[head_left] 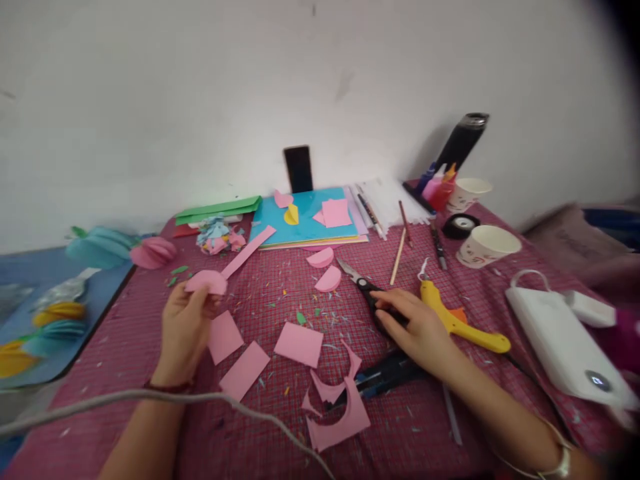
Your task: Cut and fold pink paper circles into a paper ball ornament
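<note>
My left hand point(187, 327) pinches a folded pink paper half-circle point(207, 281) between thumb and fingers, above the left part of the table. On the right, my right hand point(417, 327) has its fingers over the handles of black-handled scissors point(365, 283); the blades point away and to the left, slightly apart. Two more folded pink half-circles point(328, 279) lie by the blade tips. Between my hands are pink paper rectangles point(299, 344) and, nearer me, curved pink offcuts point(345, 420). A pink strip point(249, 252) lies beyond my left hand.
A yellow glue gun point(440, 310) lies right of my hand, near paper cups point(487, 247) and a white power bank point(565, 343). Coloured sheets point(305, 220) and a phone point(299, 169) are at the back. Paper fruit shapes point(100, 247) sit left. A grey cable point(215, 397) crosses in front.
</note>
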`<action>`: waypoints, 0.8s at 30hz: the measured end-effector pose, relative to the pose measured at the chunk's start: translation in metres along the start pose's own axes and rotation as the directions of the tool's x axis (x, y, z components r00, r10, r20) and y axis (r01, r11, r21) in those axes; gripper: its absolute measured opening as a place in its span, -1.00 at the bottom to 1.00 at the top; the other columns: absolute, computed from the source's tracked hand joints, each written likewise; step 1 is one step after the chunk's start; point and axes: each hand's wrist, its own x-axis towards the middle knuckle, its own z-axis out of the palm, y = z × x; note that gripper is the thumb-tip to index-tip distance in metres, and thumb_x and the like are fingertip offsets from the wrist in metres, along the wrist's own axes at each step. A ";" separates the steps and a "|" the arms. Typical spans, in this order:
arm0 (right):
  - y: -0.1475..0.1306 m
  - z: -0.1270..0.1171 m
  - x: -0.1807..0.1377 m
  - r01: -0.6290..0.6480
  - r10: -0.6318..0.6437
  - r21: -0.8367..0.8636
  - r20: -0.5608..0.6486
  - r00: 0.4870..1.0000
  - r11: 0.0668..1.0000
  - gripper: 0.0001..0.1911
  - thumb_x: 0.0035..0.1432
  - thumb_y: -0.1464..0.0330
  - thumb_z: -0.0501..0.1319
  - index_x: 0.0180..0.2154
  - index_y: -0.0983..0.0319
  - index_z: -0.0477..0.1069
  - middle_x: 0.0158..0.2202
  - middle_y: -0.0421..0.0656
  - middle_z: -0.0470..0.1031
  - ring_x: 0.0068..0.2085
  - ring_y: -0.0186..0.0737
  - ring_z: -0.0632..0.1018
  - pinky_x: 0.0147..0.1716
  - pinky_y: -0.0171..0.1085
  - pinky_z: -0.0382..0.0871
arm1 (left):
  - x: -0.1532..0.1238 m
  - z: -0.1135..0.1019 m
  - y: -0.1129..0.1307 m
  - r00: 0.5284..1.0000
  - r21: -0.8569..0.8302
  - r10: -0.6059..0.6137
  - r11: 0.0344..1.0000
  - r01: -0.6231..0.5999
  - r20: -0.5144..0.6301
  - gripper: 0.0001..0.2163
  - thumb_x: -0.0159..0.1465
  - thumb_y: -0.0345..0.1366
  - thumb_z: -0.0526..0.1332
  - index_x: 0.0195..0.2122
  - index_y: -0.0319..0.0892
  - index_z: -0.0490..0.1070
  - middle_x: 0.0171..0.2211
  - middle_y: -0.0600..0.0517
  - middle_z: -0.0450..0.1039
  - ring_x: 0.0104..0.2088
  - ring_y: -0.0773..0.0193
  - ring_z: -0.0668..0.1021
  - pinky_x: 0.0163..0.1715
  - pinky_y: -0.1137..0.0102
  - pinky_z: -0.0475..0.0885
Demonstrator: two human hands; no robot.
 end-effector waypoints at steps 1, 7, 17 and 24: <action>0.002 0.000 0.000 0.004 -0.004 -0.002 0.000 1.000 1.000 -0.72 0.23 0.38 0.12 -0.03 0.22 0.42 -0.25 -0.07 0.49 -0.20 -0.11 0.51 -0.15 -0.11 0.40 | -0.001 0.001 0.001 0.997 -0.101 -0.071 0.992 0.075 0.036 -0.92 0.10 -0.43 0.29 -0.38 -0.19 0.41 -0.47 0.12 0.47 -0.53 0.44 0.47 -0.54 0.57 0.40; 0.002 -0.006 0.001 0.013 -0.016 -0.033 -0.063 0.998 0.999 -0.73 0.23 0.33 0.11 -0.07 0.20 0.44 -0.28 -0.08 0.51 -0.27 -0.12 0.52 -0.25 -0.14 0.39 | -0.010 0.004 0.013 0.907 -0.304 -0.376 0.856 0.419 0.192 -0.86 0.26 -0.39 0.17 -0.45 -0.24 0.42 -0.60 0.07 0.42 -0.62 0.41 0.47 -0.74 0.61 0.29; -0.117 0.050 0.043 0.076 -0.096 0.221 0.080 0.992 0.972 -0.70 0.27 0.36 0.08 0.02 0.26 0.34 -0.19 -0.06 0.51 -0.23 -0.19 0.53 -0.25 -0.20 0.44 | -0.049 0.018 0.011 0.861 -0.273 -0.259 0.874 0.402 0.438 -0.94 0.14 -0.38 0.31 -0.38 -0.26 0.51 -0.35 -0.04 0.60 -0.32 0.27 0.60 -0.28 0.42 0.55; -0.155 0.102 0.070 0.428 -0.392 -0.155 0.216 0.894 0.891 -0.48 0.21 0.43 0.16 0.19 0.34 0.19 0.19 0.11 0.26 0.19 0.00 0.31 0.14 -0.02 0.24 | -0.044 0.012 0.001 0.848 -0.236 -0.260 0.885 0.400 0.461 -0.93 0.12 -0.38 0.31 -0.44 -0.29 0.52 -0.44 -0.02 0.57 -0.41 0.34 0.57 -0.33 0.46 0.47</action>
